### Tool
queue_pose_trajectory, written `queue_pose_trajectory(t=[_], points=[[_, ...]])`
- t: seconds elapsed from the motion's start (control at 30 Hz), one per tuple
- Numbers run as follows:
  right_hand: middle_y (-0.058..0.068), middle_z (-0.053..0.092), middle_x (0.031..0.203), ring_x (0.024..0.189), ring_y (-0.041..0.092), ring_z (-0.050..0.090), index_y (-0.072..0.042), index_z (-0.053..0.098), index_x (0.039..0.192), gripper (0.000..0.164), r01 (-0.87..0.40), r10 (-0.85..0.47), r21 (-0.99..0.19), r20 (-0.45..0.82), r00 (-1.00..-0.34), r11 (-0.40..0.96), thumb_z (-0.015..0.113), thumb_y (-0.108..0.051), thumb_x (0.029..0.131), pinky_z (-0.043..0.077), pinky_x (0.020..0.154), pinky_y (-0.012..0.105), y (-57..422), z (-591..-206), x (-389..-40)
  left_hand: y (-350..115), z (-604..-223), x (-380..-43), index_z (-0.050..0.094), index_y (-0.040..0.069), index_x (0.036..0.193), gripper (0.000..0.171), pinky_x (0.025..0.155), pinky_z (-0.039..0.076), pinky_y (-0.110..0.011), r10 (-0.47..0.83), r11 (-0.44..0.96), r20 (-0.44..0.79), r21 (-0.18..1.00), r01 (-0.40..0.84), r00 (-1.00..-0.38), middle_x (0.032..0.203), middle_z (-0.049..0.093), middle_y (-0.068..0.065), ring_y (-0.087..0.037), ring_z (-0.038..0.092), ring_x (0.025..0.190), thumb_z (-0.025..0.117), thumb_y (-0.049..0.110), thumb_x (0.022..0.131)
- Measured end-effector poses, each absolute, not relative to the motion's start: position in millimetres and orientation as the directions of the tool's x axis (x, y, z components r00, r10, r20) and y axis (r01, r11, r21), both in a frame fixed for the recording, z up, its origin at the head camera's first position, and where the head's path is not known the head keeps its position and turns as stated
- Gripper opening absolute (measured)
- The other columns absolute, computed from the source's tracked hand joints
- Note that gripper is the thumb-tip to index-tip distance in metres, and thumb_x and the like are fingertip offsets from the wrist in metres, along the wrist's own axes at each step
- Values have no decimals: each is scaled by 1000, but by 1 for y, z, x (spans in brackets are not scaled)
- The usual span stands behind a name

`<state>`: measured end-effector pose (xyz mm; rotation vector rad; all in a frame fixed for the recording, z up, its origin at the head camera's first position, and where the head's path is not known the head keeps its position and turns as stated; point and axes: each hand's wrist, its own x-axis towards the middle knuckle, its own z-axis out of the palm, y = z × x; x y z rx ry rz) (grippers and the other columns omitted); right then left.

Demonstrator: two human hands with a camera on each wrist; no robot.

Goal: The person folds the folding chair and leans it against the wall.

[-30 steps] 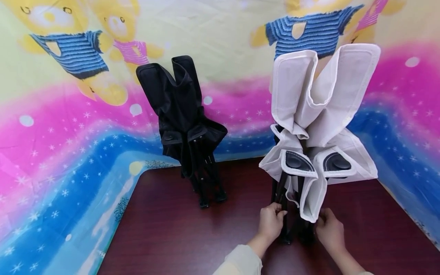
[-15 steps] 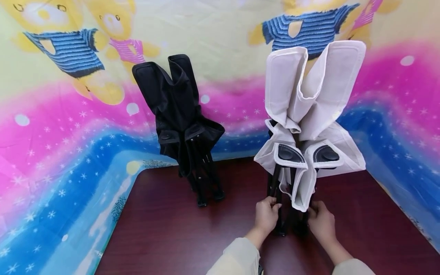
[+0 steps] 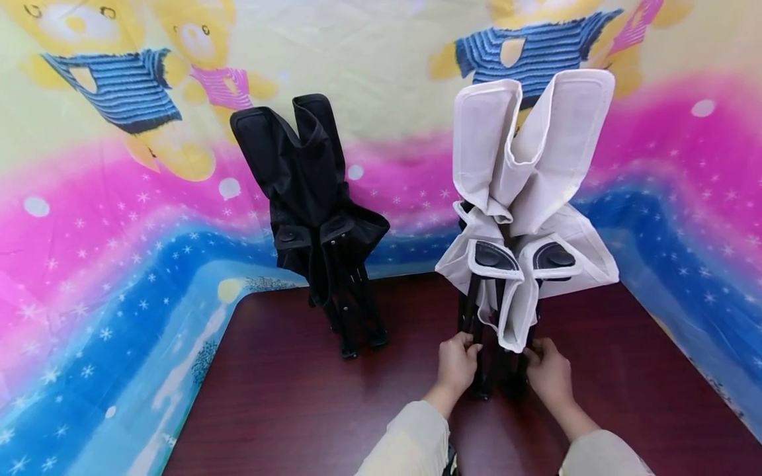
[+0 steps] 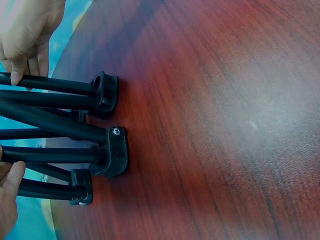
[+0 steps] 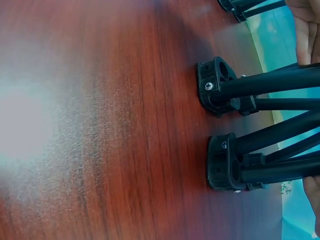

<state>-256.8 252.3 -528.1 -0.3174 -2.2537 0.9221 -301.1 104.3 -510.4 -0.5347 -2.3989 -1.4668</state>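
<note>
A folded camping chair with off-white fabric (image 3: 553, 152) stands upright on the right part of the table, its fabric spread above bunched black tube legs (image 3: 476, 330). My left hand (image 3: 457, 363) pinches a leg tube low on the left side. On the other side my right hand (image 3: 549, 371) holds a leg tube, part of its fingers hidden behind the frame. In the left wrist view, black plastic feet (image 4: 117, 152) sit at or just above the wood; any gap cannot be told. The right wrist view shows more feet (image 5: 220, 162) between both hands.
A second folded camping chair, black (image 3: 303, 178), stands left of the off-white one near the back edge. The dark red-brown table (image 3: 286, 410) is bordered by a colourful bear-print cloth (image 3: 387, 119) behind and at both sides.
The off-white chair has moved left and a little towards the back, with both hands keeping hold of its legs. The black chair stays in place; the head view shifted slightly.
</note>
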Motion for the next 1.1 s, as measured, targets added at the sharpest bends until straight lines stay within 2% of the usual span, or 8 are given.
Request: queue_pose_trajectory(t=[0.23,0.5,0.83,1.1], points=[[15,57,64,55,26,51,6,54,80,8,-18,456,-701,482,-748,713,60,4,75,39,50,39,252,-528,-265,106,-506,-307,64,1,76,6,52,41,-11,164,442,379,797,411,-911,67,62,0,-1,52,59,65,7,75],[18,59,68,58,29,54,6,54,82,7,-2,467,-713,462,-754,701,58,3,76,40,53,42,255,-530,-274,109,-505,-317,63,3,75,5,53,40,-11,170,471,358,789,395,-918,65,61,2,-1,51,59,64,7,76],[23,59,73,64,34,56,8,55,83,8,-9,452,-713,454,-768,701,58,2,77,42,57,46,253,-529,-284,109,-507,-327,63,1,74,3,53,41,-12,149,488,387,771,408,-910,65,62,0,-3,53,59,65,3,73],[22,59,72,62,32,56,7,55,83,8,6,463,-727,430,-775,687,57,1,78,42,56,44,247,-525,-294,105,-506,-334,63,0,77,4,54,42,-13,127,472,388,786,400,-913,68,63,-2,-4,54,61,64,2,74]])
